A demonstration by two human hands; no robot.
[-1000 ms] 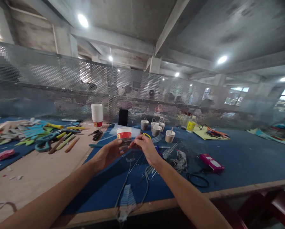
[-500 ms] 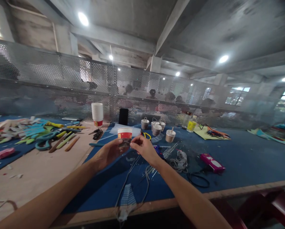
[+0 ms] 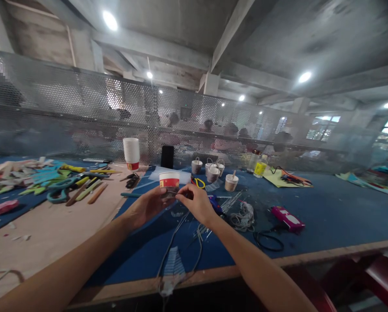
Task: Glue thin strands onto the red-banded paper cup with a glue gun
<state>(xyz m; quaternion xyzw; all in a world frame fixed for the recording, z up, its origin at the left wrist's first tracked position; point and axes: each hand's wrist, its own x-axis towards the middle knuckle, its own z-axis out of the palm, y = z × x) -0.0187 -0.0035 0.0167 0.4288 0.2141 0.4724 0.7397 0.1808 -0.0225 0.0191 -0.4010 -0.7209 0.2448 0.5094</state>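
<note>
A red and white paper cup (image 3: 169, 179) with a grey-brown wrapping round its lower part is held upright above the blue mat. My left hand (image 3: 148, 204) is closed round the cup's left side and base. My right hand (image 3: 194, 200) pinches at the lower right of the cup, fingertips against the grey-brown wrapping; a thin cord seems to be between them, though it is too small to be sure. Grey cord (image 3: 200, 242) lies on the mat below both hands. Behind stand several small cups wrapped in grey cord (image 3: 212, 174) with loop handles.
A stack of paper cups (image 3: 131, 154) and a black phone (image 3: 167, 157) stand at the back. Scissors (image 3: 59, 190) and felt strips lie left. Right are a cord bundle (image 3: 244, 216), a magenta device (image 3: 288, 217) and a yellow-labelled bottle (image 3: 260, 167). A perforated metal screen (image 3: 187, 117) closes the back.
Both hands keep their hold on the cup, with hardly any movement. The view has shifted very slightly, and the right fingertips stay at the cup's lower edge.
</note>
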